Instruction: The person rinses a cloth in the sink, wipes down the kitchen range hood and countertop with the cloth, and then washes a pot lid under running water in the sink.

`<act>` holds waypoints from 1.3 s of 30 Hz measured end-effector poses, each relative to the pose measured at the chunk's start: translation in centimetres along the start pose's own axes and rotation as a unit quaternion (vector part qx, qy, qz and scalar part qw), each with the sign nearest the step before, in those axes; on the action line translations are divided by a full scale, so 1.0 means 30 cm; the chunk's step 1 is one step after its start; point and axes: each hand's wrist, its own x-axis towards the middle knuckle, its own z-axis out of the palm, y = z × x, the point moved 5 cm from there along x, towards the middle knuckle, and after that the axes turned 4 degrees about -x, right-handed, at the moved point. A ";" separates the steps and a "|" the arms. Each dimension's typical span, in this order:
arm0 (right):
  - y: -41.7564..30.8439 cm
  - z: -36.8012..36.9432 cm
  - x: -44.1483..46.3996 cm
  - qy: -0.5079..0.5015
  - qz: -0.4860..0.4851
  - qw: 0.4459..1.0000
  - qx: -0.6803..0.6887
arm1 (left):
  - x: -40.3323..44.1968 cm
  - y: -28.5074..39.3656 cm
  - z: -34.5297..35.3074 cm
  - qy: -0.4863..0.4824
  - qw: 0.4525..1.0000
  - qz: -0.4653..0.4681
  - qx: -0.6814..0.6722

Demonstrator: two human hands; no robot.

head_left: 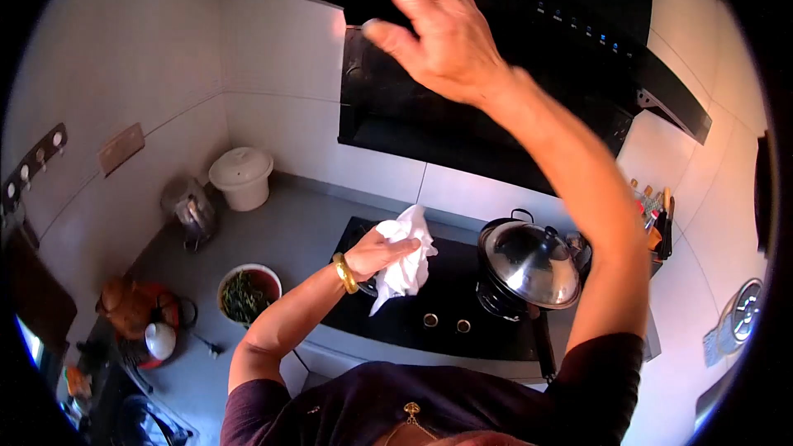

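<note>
My left hand (376, 254), with a gold bangle at the wrist, grips a crumpled white cloth (409, 260) above the left part of the black cooktop (446, 322). Raised high in front of the range hood (562, 0), my right hand (442, 29) has its fingers stretched out, thumb apart, and holds nothing. The hood's lit control marks lie to the right of that hand. A pan with a domed lid (533, 260) sits on the right burner, below my right forearm.
On the grey counter at left are a white lidded pot (242, 179), a glass jug (190, 211), a bowl of greens (248, 296) and a brown pot (125, 310). The pan's handle (543, 347) points toward my body. Utensils (657, 219) stand at the right.
</note>
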 end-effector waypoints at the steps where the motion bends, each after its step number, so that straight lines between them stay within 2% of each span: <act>1: -0.001 0.015 0.042 -0.010 -0.098 0.993 -0.063 | 0.021 -0.002 -0.043 0.004 1.000 -0.016 0.009; 2: 0.003 0.007 0.055 -0.098 -0.138 0.980 -0.109 | 0.043 -0.004 -0.076 0.004 1.000 -0.021 0.022; 3: 0.121 -0.005 0.023 -0.126 -0.120 0.967 -0.184 | 0.053 -0.007 -0.107 0.007 1.000 -0.009 -0.003; 4: 0.343 -0.076 -0.045 -0.120 -0.050 0.947 -0.292 | 0.063 -0.005 -0.141 0.009 1.000 0.004 -0.029; 6: 0.712 -0.381 -0.281 -0.111 0.084 0.872 -0.469 | 0.054 0.022 -0.196 0.027 0.998 0.021 -0.056; 8: 0.922 -0.752 -0.542 -0.138 0.175 0.794 -0.565 | 0.074 0.045 -0.310 0.106 0.984 0.097 -0.102; 9: 0.984 -0.946 -0.693 -0.147 0.213 0.762 -0.594 | 0.069 0.090 -0.395 0.171 0.965 0.195 -0.047; 11: 1.012 -1.285 -0.999 -0.166 0.266 0.718 -0.621 | 0.045 0.266 -0.551 0.273 0.919 0.277 -0.069; 12: 0.999 -1.401 -1.126 -0.157 0.290 0.718 -0.613 | -0.005 0.410 -0.549 0.287 0.905 0.312 -0.027; 13: 0.971 -1.473 -1.254 -0.131 0.318 0.736 -0.583 | -0.043 0.536 -0.578 0.345 0.862 0.368 -0.039; 14: 0.927 -1.491 -1.364 -0.060 0.362 0.787 -0.496 | -0.044 0.636 -0.686 0.349 0.822 0.446 -0.052; 16: 0.607 -1.275 -1.193 -0.013 0.515 0.748 -0.418 | -0.055 0.901 -0.620 0.429 0.744 0.510 0.042; 17: 0.528 -1.231 -1.193 -0.014 0.531 0.755 -0.385 | -0.024 1.011 -0.648 0.502 0.731 0.451 0.103; 18: 0.449 -1.185 -1.193 -0.015 0.547 0.760 -0.351 | 0.004 1.099 -0.560 0.576 0.703 0.377 0.180; 20: 0.313 -1.113 -1.203 -0.051 0.565 0.756 -0.328 | 0.194 1.260 -0.562 0.471 0.624 0.510 0.360; 22: 0.224 -1.093 -1.279 -0.075 0.569 0.768 -0.283 | 0.318 1.262 -0.420 0.471 0.280 0.572 0.610; 24: 0.118 -1.049 -1.255 -0.107 0.560 0.771 -0.284 | 0.318 1.223 -0.388 0.490 0.351 0.568 0.560; 25: 0.088 -1.041 -1.259 -0.117 0.554 0.772 -0.287 | 0.312 1.195 -0.346 0.455 0.316 0.613 0.563; 26: 0.082 -1.063 -1.318 -0.102 0.567 0.771 -0.272 | 0.350 1.171 -0.341 0.533 0.350 0.496 0.589; 28: 0.083 -1.119 -1.438 -0.091 0.590 0.767 -0.236 | 0.407 1.130 -0.225 0.464 0.318 0.406 0.720; 29: 0.073 -1.125 -1.430 -0.092 0.617 0.743 -0.244 | 0.485 1.127 -0.203 0.476 0.270 0.294 0.783; 30: 0.083 -1.137 -1.458 -0.095 0.619 0.739 -0.247 | 0.394 1.092 0.034 0.406 0.375 0.500 0.667; 31: 0.097 -1.165 -1.498 -0.098 0.621 0.735 -0.253 | 0.465 1.044 0.129 0.373 0.431 0.593 0.568; 32: 0.099 -1.188 -1.525 -0.101 0.624 0.731 -0.259 | 0.509 1.020 0.239 0.340 0.353 0.595 0.637; 34: 0.085 -1.200 -1.540 -0.082 0.622 0.741 -0.240 | 0.505 0.947 0.404 0.271 0.491 0.580 0.591; 35: 0.079 -1.200 -1.546 -0.073 0.622 0.746 -0.228 | 0.537 0.911 0.455 0.236 0.475 0.594 0.605; 38: 0.086 -1.223 -1.606 -0.056 0.633 0.741 -0.215 | 0.548 0.871 0.492 0.245 0.386 0.632 0.625; 39: 0.084 -1.209 -1.601 -0.048 0.634 0.742 -0.213 | 0.536 0.888 0.472 0.212 0.379 0.614 0.660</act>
